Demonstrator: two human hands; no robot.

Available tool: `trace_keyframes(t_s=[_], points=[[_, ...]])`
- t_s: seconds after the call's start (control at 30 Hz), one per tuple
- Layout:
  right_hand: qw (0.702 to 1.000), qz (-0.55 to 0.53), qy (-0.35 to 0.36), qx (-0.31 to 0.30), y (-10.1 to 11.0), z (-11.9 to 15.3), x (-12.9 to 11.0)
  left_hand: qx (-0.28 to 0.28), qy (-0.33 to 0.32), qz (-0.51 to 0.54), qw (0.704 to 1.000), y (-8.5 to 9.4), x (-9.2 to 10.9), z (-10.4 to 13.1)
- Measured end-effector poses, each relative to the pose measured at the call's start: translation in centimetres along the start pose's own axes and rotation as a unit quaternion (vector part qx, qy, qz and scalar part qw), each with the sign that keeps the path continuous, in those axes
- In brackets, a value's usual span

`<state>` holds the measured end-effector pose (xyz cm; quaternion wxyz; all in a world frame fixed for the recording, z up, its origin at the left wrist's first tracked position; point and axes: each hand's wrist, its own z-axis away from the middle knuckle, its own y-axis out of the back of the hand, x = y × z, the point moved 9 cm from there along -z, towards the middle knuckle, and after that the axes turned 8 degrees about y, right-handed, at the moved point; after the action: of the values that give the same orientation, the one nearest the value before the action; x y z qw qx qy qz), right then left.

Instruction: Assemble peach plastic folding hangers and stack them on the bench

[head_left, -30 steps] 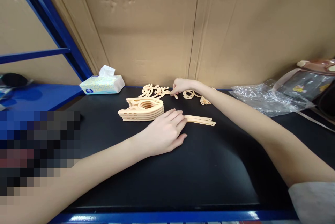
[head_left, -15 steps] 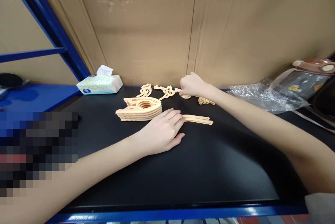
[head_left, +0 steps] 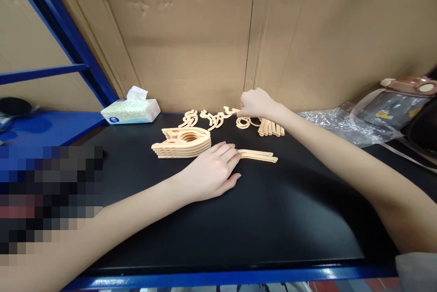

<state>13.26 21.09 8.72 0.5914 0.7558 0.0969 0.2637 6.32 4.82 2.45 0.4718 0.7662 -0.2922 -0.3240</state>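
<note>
My left hand (head_left: 213,171) lies flat on the black table, its fingers stretched over the left ends of two thin cream plastic strips (head_left: 257,155) and its thumb apart. Touching or close to those fingertips is a stack of cream folding-hanger pieces (head_left: 182,144). At the back, my right hand (head_left: 257,103) is closed in a pinch on a curved cream hanger hook (head_left: 230,111); its fingertips are partly hidden. Loose cream hooks (head_left: 215,121) lie left of it. Below it are cream rings (head_left: 243,122) and a row of cream strips (head_left: 271,128).
A tissue pack (head_left: 131,110) stands at the back left, near a blue metal frame (head_left: 92,82). Cardboard (head_left: 191,32) walls the back. To the right lie a crumpled clear plastic bag (head_left: 344,128) and a strapped bottle (head_left: 392,105). A blue edge (head_left: 218,277) borders the table's front.
My right hand has shifted slightly right and up, drawing a hook away from the other hooks. The rings and strip row are more visible. My left hand has stayed put.
</note>
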Motion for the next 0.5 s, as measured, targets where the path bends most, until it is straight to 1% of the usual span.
trace_keyframes(t_s=[0.07, 0.13, 0.27, 0.4, 0.5], points=[[0.999, 0.026, -0.018, 0.002, -0.3, -0.4, 0.3, 0.001, 0.000, 0.001, 1.000, 0.0, 0.0, 0.0], [0.999, 0.040, -0.021, -0.002, -1.0, -0.8, 0.2, 0.001, -0.001, 0.002, 1.000, 0.0, 0.0, 0.0], [0.999, 0.037, 0.014, -0.011, -2.0, -1.6, -1.2, 0.002, -0.004, 0.003, 1.000, 0.0, 0.1, 0.0], [0.999, 0.026, 0.047, -0.004, -1.7, -1.7, -3.1, 0.004, -0.003, 0.003, 1.000, 0.1, 0.1, -0.1], [0.998, 0.024, 0.052, 0.003, -1.2, -1.5, -3.6, 0.004, -0.004, 0.004, 1.000, 0.1, 0.1, 0.0]])
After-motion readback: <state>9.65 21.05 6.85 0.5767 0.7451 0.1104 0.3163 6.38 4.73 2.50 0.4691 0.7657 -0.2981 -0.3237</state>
